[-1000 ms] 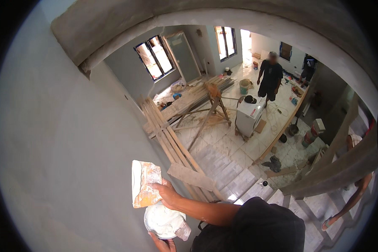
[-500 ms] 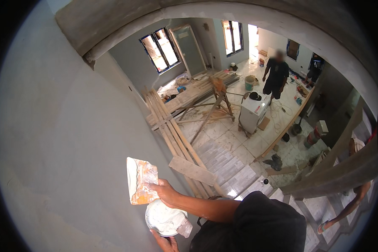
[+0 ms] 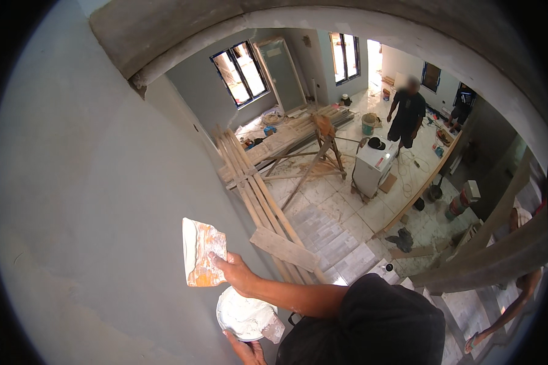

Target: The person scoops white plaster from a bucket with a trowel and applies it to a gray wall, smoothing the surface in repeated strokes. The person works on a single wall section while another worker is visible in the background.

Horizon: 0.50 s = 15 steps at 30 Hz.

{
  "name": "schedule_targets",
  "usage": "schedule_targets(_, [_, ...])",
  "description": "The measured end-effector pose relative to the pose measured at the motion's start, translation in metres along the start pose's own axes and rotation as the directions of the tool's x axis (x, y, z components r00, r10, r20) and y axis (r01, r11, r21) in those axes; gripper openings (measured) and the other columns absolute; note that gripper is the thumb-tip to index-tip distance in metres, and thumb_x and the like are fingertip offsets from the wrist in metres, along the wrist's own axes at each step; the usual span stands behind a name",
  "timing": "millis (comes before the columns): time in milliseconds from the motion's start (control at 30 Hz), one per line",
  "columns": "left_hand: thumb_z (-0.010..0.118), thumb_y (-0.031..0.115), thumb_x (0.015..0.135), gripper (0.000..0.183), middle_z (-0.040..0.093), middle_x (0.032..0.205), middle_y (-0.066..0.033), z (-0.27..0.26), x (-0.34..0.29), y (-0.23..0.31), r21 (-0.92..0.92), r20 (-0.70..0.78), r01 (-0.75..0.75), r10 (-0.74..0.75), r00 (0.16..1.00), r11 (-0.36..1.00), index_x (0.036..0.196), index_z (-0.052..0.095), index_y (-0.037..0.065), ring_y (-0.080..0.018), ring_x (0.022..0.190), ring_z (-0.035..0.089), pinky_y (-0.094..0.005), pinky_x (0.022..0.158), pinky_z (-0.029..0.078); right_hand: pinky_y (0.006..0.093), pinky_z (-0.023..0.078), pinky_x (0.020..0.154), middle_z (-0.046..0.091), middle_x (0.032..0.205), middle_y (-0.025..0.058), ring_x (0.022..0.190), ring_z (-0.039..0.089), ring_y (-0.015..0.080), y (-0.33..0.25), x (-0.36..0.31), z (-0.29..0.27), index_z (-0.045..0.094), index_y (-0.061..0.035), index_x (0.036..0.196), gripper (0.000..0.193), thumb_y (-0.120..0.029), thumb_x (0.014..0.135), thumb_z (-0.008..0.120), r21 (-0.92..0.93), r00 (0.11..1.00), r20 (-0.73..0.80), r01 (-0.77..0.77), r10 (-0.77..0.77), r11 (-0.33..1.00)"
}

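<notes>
1. Reaching leftward, the right hand [image 3: 240, 275] grips a flat orange spreader [image 3: 205, 258] smeared white, thumb on its face, near the smooth grey wall [image 3: 103, 207].
2. Partly curled below, the left hand [image 3: 245, 351] supports a round pale bowl [image 3: 220, 319] of white paste [image 3: 243, 314].

Wall [image 3: 103, 213] stands left of scraper [image 3: 200, 258] and bowl [image 3: 219, 316].

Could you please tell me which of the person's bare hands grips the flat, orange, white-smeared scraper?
The right hand, the upper one, grips that scraper; the left hand, below, holds the round white bowl of paste.
</notes>
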<state>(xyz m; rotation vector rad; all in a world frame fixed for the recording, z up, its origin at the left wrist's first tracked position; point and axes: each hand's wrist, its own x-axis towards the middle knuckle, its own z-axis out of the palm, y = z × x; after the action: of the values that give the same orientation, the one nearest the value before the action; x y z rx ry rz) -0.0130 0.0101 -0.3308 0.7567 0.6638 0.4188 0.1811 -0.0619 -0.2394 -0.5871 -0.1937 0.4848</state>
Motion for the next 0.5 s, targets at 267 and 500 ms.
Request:
schedule_targets(267, [0.043, 0.046, 0.096, 0.058, 0.047, 0.135, -0.0129, -0.003, 0.011, 0.005, -0.052, -0.013, 0.015, -0.015, 1.0, 0.999, 0.136, 0.036, 0.004, -0.0269, 0.118, 0.053, -0.043, 0.091, 0.052, 0.0312, 0.046, 0.092, 0.059, 0.113, 0.0093, 0.104, 0.059, 0.0152, 0.004, 0.006, 0.002, 0.048, 0.0024, 0.122, 0.034, -0.021, 0.097, 0.049, 0.041, 0.984, -0.133, -0.112, 0.116, 0.993])
schedule_targets(500, [0.044, 0.046, 0.096, 0.059, 0.047, 0.135, -0.0128, 0.001, 0.008, 0.006, -0.046, -0.02, 0.032, -0.033, 0.999, 0.998, 0.136, 0.037, 0.004, -0.0265, 0.118, 0.053, -0.0435, 0.092, 0.052, 0.0316, 0.046, 0.092, 0.059, 0.115, 0.0104, 0.104, 0.059, 0.0168, 0.013, 0.013, -0.005, 0.046, 0.0031, 0.124, 0.035, -0.019, 0.096, 0.048, 0.038, 0.981, -0.163, -0.103, 0.108, 0.994])
